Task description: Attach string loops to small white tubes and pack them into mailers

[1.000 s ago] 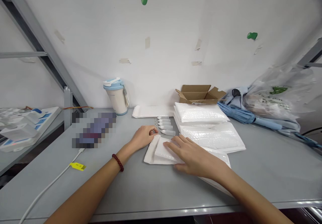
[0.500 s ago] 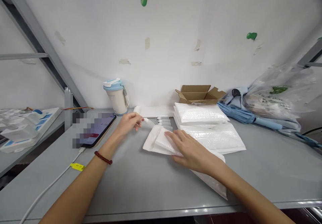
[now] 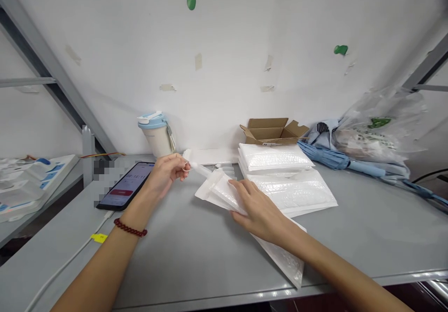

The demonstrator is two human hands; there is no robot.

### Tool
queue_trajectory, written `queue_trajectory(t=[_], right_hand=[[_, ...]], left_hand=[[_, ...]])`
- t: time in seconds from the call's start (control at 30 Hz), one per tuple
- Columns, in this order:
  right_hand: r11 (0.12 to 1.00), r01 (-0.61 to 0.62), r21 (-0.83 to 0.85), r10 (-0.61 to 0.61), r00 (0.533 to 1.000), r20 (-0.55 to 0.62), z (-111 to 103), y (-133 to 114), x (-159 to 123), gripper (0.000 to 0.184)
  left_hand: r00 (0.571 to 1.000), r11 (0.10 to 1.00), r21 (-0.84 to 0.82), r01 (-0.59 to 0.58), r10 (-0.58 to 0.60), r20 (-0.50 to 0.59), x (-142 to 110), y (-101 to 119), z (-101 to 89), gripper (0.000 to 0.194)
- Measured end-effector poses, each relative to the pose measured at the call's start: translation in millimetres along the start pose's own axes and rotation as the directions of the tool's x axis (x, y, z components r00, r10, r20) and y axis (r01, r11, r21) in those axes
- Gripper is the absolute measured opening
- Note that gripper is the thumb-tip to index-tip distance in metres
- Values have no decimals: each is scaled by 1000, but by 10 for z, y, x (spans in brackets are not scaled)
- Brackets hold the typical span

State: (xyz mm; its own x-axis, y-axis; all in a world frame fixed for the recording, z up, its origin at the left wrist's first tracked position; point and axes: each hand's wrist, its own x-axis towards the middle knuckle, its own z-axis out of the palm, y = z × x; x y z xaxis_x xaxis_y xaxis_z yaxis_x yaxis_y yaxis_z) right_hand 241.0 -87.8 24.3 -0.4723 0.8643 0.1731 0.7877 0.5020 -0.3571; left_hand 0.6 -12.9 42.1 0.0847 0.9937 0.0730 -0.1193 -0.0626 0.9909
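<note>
My left hand (image 3: 170, 174), with a dark red bead bracelet, pinches the white end of a small clear tube (image 3: 200, 169). The tube slants toward the mouth of a white bubble mailer (image 3: 280, 258), and its far end meets the mailer's edge there. My right hand (image 3: 261, 211) grips that mailer near its opening, its flap pointing left, and covers the middle of it. Several similar tubes (image 3: 225, 168) lie behind the mailer, partly hidden. More white bubble mailers (image 3: 297, 193) are stacked just beyond my right hand.
A phone (image 3: 122, 188) on a white cable lies at left, before a blue-lidded cup (image 3: 157, 134). An open cardboard box (image 3: 268, 127) stands behind the mailers. A blue umbrella (image 3: 325, 155) and a plastic bag (image 3: 378, 125) lie at right. A power strip (image 3: 52, 176) sits far left.
My left hand has drawn slightly left and down with the tube. The held mailer has tilted a little and its lower end has swung toward the table's front edge. The view has shifted slightly.
</note>
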Motion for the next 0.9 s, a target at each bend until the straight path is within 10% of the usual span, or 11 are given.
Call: queue_trajectory(t=[0.17,0.43,0.67,0.9], right_hand=[[999,27,31,-25,999,-47,16,-15,-11,52],[997,75,-12,-74,996,53,85,-52,-17,49],[986,128,-109,-110,981,157,57,-70,-21,44],[968,188,-165,-152,966,208,76,-82,-44,42]], left_hand=[[967,964,233,129,-174,187,-45,-52,86,12],[877,801,591,-98,-211,432,-90,-119,197,17],[991,772,623,-127,68,119,25,-394,240,21],[948,576,762,-296,79,308,186,-694,268,20]])
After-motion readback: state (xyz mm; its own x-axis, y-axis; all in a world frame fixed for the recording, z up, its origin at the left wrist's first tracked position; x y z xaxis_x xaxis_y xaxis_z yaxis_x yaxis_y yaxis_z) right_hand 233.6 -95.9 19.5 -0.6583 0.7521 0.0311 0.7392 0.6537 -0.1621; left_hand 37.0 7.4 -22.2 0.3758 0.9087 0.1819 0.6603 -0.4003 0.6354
